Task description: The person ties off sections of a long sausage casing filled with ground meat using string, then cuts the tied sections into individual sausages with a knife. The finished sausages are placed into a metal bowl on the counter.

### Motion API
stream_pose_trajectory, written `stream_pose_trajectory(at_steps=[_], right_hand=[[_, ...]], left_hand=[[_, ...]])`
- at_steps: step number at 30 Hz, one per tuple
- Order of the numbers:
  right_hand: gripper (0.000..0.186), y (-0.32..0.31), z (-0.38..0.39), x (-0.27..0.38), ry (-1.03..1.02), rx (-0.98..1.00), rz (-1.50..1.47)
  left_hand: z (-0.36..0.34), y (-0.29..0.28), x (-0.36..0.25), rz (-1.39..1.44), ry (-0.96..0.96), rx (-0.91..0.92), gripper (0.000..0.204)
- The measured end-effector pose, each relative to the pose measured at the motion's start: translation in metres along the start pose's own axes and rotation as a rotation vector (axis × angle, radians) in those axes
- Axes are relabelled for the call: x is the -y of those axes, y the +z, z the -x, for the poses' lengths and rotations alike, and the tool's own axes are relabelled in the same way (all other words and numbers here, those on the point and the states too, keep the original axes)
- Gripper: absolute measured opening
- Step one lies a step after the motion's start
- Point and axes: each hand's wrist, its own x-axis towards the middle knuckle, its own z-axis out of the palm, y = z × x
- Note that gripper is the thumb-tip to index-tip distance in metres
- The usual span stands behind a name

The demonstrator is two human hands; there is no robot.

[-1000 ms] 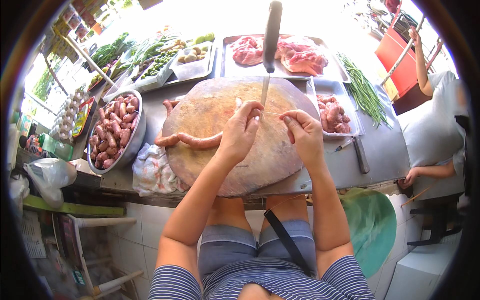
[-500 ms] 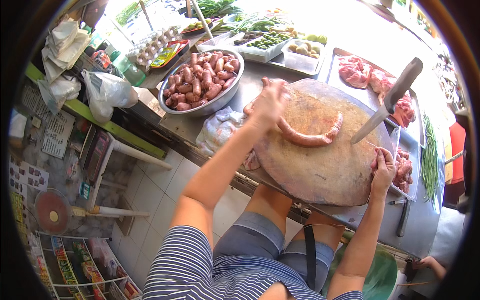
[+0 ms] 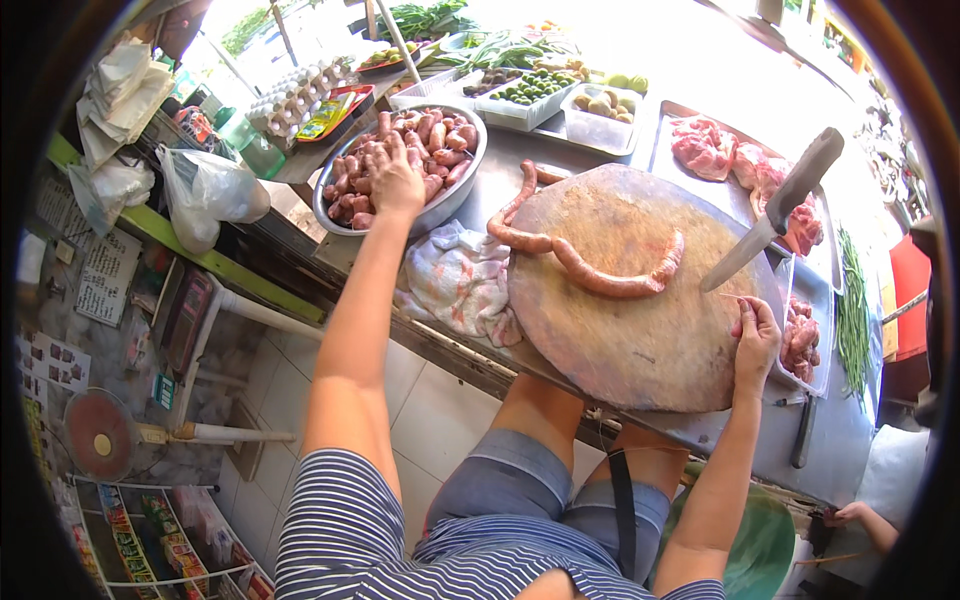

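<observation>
My left hand (image 3: 398, 185) rests on the pile of short linked sausages (image 3: 440, 135) in a metal bowl (image 3: 478, 160) at the back left, its fingers stretched over them. A long uncut sausage (image 3: 612, 280) curves across the round wooden chopping block (image 3: 640, 350) and trails off its left edge. At the block's right edge my right hand (image 3: 757, 340) is closed in a pinch on a thin pale string (image 3: 730, 295). A knife (image 3: 775, 210) stands tilted, its tip on the block, left of the raw meat.
A stained cloth (image 3: 460, 275) lies left of the block. Raw meat (image 3: 705, 145) fills a tray behind it, with more in a tray (image 3: 828, 340) at right. Another knife (image 3: 803, 430) lies near the right edge. Limes (image 3: 535, 85) and eggs (image 3: 300, 90) stand at the back.
My left hand has moved left from over the long sausage to the bowl, landing on the sausages there. My right hand stays by the block's right edge, still pinching the string.
</observation>
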Motion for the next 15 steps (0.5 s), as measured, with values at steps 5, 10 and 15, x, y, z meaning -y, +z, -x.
stream_pose_trajectory(at_steps=[5,10,15], right_hand=[[0.009,-0.017,0.001,0.039,0.202,0.193,-0.200],[0.008,-0.018,0.055,0.108,-0.010,0.400,0.085],[0.014,-0.019,0.081,0.136,-0.502,0.377,0.360]], left_hand=[[0.067,-0.046,-0.075,0.074,0.212,0.048,0.052],[0.162,-0.125,-0.199,0.925,0.561,0.409,0.030],[0.198,-0.158,-0.274,1.339,0.281,1.013,0.017]])
